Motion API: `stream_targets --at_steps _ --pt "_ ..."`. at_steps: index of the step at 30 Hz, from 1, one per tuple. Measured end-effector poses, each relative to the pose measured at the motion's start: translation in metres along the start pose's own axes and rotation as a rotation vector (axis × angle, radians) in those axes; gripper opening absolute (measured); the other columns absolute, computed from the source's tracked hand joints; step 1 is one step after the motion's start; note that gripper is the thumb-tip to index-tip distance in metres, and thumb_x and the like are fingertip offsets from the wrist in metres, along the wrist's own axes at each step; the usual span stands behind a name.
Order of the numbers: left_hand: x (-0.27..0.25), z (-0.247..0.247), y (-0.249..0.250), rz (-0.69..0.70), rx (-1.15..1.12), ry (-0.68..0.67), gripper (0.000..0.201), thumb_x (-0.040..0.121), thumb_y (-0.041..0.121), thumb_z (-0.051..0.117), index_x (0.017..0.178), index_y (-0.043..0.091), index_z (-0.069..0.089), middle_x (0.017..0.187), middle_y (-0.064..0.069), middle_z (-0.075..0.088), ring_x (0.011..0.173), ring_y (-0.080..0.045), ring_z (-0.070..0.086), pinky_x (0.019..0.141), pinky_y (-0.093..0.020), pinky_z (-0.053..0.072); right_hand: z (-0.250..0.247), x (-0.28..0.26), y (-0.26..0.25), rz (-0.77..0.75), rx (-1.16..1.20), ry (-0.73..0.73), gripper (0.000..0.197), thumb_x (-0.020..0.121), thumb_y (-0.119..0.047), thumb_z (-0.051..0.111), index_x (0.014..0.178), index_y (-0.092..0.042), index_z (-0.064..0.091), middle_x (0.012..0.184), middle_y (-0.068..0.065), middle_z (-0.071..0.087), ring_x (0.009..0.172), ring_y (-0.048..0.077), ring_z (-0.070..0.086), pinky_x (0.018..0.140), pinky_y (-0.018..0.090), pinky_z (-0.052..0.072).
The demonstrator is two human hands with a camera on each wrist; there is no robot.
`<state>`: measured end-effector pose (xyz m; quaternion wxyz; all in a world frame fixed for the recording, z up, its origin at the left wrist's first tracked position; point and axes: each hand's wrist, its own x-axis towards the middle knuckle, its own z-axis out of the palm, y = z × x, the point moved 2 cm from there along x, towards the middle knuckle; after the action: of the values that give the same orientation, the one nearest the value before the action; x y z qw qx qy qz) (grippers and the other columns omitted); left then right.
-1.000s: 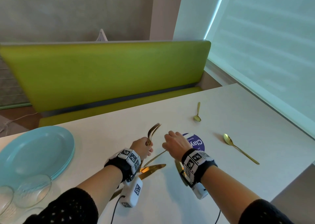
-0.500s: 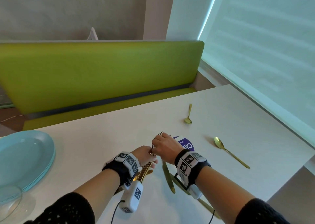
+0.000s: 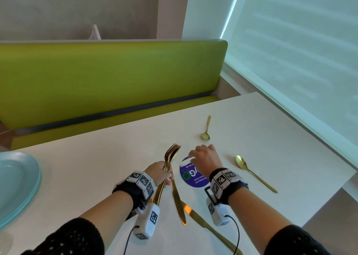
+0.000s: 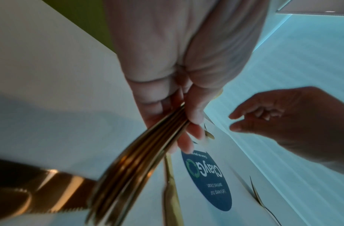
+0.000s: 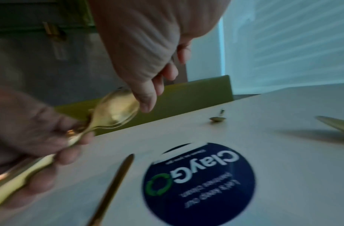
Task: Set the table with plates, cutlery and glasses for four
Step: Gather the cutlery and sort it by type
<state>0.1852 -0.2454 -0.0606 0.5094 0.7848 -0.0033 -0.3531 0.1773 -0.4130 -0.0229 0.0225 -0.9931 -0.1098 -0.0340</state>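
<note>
My left hand (image 3: 168, 175) grips a bundle of gold forks (image 3: 170, 157) above the white table (image 3: 96, 167), tines pointing away from me. In the right wrist view a spoon bowl (image 5: 117, 108) shows in that bundle. My right hand (image 3: 194, 154) hovers just right of the forks, over a round purple sticker (image 3: 193, 177), its fingers loosely curled and holding nothing. Two gold knives (image 3: 179, 202) (image 3: 205, 227) lie crossed on the table between my wrists. Two gold spoons (image 3: 206, 130) (image 3: 253, 175) lie further right. A stack of light blue plates (image 3: 17, 187) sits at the left edge.
A green bench (image 3: 108, 80) runs along the table's far side. A window blind (image 3: 290, 60) fills the right. In the left wrist view another serrated gold knife (image 4: 51, 191) shows below my left wrist. The table's right edge (image 3: 329, 148) is near the long spoon.
My right hand has let go of the cutlery in my left hand and drawn off to the right, over the sticker. The left hand still holds the forks.
</note>
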Motion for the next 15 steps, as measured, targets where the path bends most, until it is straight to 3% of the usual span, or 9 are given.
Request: stream_targets --at_steps 1,3,8,11,15 --pt "0.002 0.001 0.0 -0.011 -0.009 0.006 0.008 0.094 0.003 0.046 0.094 0.01 0.05 0.08 -0.003 0.063 0.064 -0.014 0.061 0.054 -0.021 0.05 0.001 -0.003 0.014 0.109 0.001 -0.05 0.016 0.084 -0.021 0.065 0.099 -0.021 0.07 0.093 -0.002 0.068 0.094 0.019 0.064 0.085 0.033 0.04" --pt "0.007 0.004 0.001 -0.02 -0.029 0.01 0.009 0.094 0.003 0.046 0.095 0.011 0.051 0.082 -0.003 0.064 0.065 -0.015 0.061 0.058 -0.024 0.051 0.005 -0.013 0.046 0.329 -0.01 -0.112 0.028 0.094 -0.024 0.05 0.12 -0.023 0.06 0.116 -0.003 0.062 0.113 0.017 0.054 0.098 0.032 0.033" --pt "0.014 0.008 0.006 -0.026 -0.059 0.014 0.013 0.095 0.005 0.046 0.091 0.016 0.05 0.086 -0.002 0.064 0.067 -0.016 0.062 0.064 -0.028 0.053 0.019 -0.052 0.114 0.86 -0.04 -0.264 0.035 0.09 -0.02 0.049 0.125 -0.017 0.052 0.128 0.005 0.054 0.122 0.023 0.049 0.099 0.036 0.038" --pt "0.017 0.01 0.007 -0.03 -0.099 0.006 0.015 0.095 0.002 0.046 0.092 0.016 0.05 0.088 -0.005 0.064 0.066 -0.017 0.061 0.065 -0.031 0.053 0.027 -0.071 0.139 1.012 -0.027 -0.337 0.035 0.091 -0.019 0.048 0.125 -0.012 0.052 0.128 0.007 0.051 0.121 0.026 0.048 0.098 0.037 0.041" --pt "0.021 0.012 0.011 -0.015 -0.099 0.017 0.012 0.095 0.002 0.046 0.101 0.012 0.049 0.089 -0.005 0.063 0.065 -0.017 0.06 0.063 -0.029 0.053 0.036 -0.083 0.153 1.062 -0.016 -0.437 0.031 0.091 -0.014 0.045 0.118 -0.009 0.059 0.124 0.01 0.058 0.117 0.028 0.053 0.093 0.035 0.045"
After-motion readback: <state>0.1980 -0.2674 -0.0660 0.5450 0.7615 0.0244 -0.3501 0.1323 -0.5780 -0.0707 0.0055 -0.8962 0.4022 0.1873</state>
